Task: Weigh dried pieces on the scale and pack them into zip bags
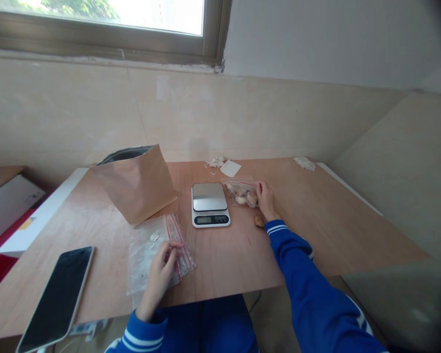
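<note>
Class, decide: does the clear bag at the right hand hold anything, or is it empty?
The clear bag holds something: pale and brown lumps show through its plastic.

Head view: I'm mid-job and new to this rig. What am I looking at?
No machine here: these are a person's two bare hands. The one picture comes from a camera worn on their head, looking forward and down. On the table are a scale, a paper bag left of it, and a phone at the near left. The left hand is at the flat zip bags. The right hand is at the edge of a bag of lumps beside the scale. I can't tell whether either grips.
</note>
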A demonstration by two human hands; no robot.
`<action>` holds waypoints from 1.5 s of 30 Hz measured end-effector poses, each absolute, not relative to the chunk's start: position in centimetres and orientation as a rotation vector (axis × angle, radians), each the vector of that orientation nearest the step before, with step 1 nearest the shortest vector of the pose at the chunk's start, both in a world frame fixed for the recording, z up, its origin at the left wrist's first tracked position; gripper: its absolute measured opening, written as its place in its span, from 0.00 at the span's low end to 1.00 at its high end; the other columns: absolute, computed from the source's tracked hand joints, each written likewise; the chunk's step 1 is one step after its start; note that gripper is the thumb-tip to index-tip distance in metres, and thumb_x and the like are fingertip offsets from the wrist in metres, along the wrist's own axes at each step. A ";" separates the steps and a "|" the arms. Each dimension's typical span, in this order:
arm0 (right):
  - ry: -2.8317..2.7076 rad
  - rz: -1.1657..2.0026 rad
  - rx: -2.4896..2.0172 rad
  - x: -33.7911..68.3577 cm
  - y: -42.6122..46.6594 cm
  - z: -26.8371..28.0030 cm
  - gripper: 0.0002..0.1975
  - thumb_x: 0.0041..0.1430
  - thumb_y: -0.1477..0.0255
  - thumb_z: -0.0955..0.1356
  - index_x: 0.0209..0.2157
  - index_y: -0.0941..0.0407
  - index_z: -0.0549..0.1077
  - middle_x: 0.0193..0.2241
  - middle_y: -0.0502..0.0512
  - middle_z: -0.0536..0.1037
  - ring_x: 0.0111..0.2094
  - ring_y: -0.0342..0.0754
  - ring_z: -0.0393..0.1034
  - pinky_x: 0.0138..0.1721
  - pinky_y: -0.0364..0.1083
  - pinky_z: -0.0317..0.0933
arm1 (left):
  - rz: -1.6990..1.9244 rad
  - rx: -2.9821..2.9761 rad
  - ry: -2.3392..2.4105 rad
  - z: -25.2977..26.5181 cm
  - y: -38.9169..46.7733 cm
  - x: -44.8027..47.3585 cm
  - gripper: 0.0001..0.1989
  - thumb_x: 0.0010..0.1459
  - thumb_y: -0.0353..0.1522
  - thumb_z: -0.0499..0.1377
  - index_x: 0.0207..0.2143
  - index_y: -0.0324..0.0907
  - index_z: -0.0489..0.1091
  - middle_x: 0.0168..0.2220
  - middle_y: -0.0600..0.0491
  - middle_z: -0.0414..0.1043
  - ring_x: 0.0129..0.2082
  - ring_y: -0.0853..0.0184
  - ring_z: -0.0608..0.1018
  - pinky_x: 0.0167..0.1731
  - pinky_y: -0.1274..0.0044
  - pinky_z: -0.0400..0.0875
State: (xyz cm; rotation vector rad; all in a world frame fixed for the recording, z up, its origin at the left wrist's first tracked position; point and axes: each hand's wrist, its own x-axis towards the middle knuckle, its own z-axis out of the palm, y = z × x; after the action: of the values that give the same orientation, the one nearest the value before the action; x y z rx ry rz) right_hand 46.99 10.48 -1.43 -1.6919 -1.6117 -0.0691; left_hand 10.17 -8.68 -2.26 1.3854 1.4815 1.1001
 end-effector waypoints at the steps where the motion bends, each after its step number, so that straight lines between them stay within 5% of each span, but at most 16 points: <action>1: -1.620 -0.063 -1.675 47.0 10.4 -1.2 0.17 0.67 0.64 0.55 0.39 0.57 0.70 0.37 0.63 0.77 0.36 0.54 0.70 0.41 0.52 0.62 | 1.102 1.386 1.485 -2.3 -8.7 10.1 0.15 0.59 0.42 0.53 0.36 0.41 0.72 0.34 0.49 0.74 0.32 0.62 0.76 0.36 0.71 0.69; 15: -1.812 -0.030 -1.580 46.0 -0.8 -5.5 0.10 0.58 0.69 0.63 0.40 0.55 0.70 0.39 0.63 0.72 0.42 0.59 0.68 0.45 0.59 0.65 | 1.094 1.413 1.505 -2.0 -8.6 10.1 0.14 0.58 0.40 0.52 0.35 0.41 0.73 0.29 0.51 0.73 0.29 0.63 0.74 0.34 0.72 0.67; 23: -2.015 0.458 -1.319 40.4 -0.3 0.4 0.09 0.59 0.75 0.62 0.33 0.53 0.73 0.34 0.55 0.77 0.38 0.52 0.74 0.41 0.50 0.68 | 1.103 1.430 1.523 -2.2 -9.0 10.1 0.13 0.59 0.38 0.51 0.33 0.42 0.73 0.26 0.52 0.70 0.28 0.63 0.73 0.32 0.72 0.67; 29: -1.924 0.349 -1.226 34.1 6.3 1.6 0.10 0.63 0.72 0.62 0.39 0.54 0.76 0.42 0.58 0.79 0.46 0.54 0.73 0.49 0.53 0.66 | 1.017 1.685 1.592 -2.0 -9.5 10.7 0.14 0.62 0.40 0.52 0.41 0.44 0.73 0.44 0.46 0.73 0.43 0.58 0.75 0.44 0.67 0.69; 33: -1.971 0.278 -1.220 33.8 8.6 -1.0 0.13 0.65 0.68 0.62 0.43 0.54 0.77 0.52 0.60 0.76 0.54 0.56 0.69 0.56 0.58 0.60 | 0.802 2.003 1.783 -2.5 -9.9 11.5 0.24 0.58 0.43 0.58 0.56 0.50 0.67 0.62 0.46 0.61 0.61 0.51 0.65 0.57 0.57 0.59; 37: -1.831 0.188 -1.254 34.9 5.7 -2.6 0.20 0.70 0.65 0.55 0.55 0.53 0.71 0.60 0.59 0.68 0.61 0.54 0.61 0.61 0.60 0.53 | 0.681 2.150 1.815 -3.2 -9.7 12.0 0.24 0.62 0.36 0.54 0.61 0.48 0.62 0.66 0.47 0.56 0.65 0.56 0.61 0.62 0.58 0.53; 45: -1.432 0.143 -1.340 36.4 1.2 -3.7 0.24 0.71 0.63 0.53 0.40 0.56 0.77 0.46 0.62 0.75 0.51 0.53 0.67 0.56 0.56 0.57 | 0.472 2.040 1.716 -1.5 -9.2 9.9 0.30 0.51 0.23 0.51 0.57 0.49 0.66 0.67 0.53 0.55 0.66 0.60 0.59 0.65 0.58 0.47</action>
State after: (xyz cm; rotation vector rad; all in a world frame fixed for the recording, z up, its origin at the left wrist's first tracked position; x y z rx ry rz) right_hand 36.43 1.20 -3.70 -1.3400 -1.4319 0.1433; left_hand 9.85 -9.20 -1.52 2.0400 1.7160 0.4723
